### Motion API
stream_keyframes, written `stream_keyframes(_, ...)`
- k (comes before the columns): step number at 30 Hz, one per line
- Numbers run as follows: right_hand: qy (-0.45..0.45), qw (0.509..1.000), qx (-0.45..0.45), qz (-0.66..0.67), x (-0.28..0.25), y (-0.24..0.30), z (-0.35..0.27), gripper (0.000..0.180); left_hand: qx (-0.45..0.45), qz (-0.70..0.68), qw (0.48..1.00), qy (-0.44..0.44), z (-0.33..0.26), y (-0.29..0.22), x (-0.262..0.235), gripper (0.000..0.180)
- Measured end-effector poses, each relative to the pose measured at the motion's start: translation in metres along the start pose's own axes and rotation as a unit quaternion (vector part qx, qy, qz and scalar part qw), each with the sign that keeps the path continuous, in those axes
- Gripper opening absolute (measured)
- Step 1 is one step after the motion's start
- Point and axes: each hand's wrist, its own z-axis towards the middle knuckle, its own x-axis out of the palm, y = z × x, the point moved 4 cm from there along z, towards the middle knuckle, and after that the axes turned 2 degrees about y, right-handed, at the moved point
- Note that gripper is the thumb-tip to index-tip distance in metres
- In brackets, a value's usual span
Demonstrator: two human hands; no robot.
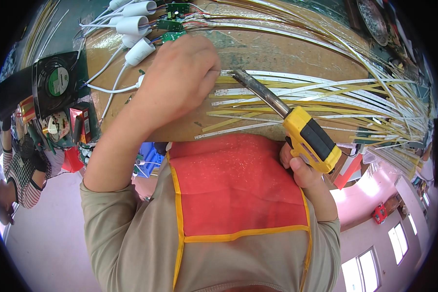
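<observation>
My right hand (297, 165) grips a yellow and black soldering gun (312, 138). Its dark metal tip points up and left, over the ends of white LED strips (263, 74). Close to that tip, my left hand (185, 73) is closed with its fingertips turned down and hidden, so what it pinches does not show. A green circuit board (172, 36) peeks out just beyond its knuckles. More circuit boards (170, 24) with thin wires lie farther off, beside several white plastic cylinders (140, 51) with white cables.
White and yellow strips fan out across the brown worktop (277, 56) to the right. A black fan (57, 81) and a red box (80, 124) stand at the left. A dark round dish (373, 22) sits far right. Another person (22, 180) works at the left.
</observation>
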Motion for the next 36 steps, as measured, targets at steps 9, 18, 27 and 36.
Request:
stream_keyframes(9,-0.038,0.998,-0.013,-0.052,0.007,-0.003,0.004,0.059,0.002,0.002,1.0,0.01,0.0,0.0,0.001,0.007)
stream_keyframes(18,-0.035,0.998,-0.005,-0.047,0.006,-0.002,0.005,0.051,0.001,-0.002,1.0,0.009,0.001,0.0,0.0,0.007)
stream_keyframes(27,-0.037,0.995,-0.045,0.075,0.002,0.01,0.006,0.03,-0.001,0.003,1.0,0.009,0.001,-0.001,0.0,0.007)
stream_keyframes(36,-0.122,0.987,-0.09,0.056,-0.008,0.013,0.013,0.076,-0.009,0.008,1.0,0.016,0.002,-0.001,-0.001,0.006)
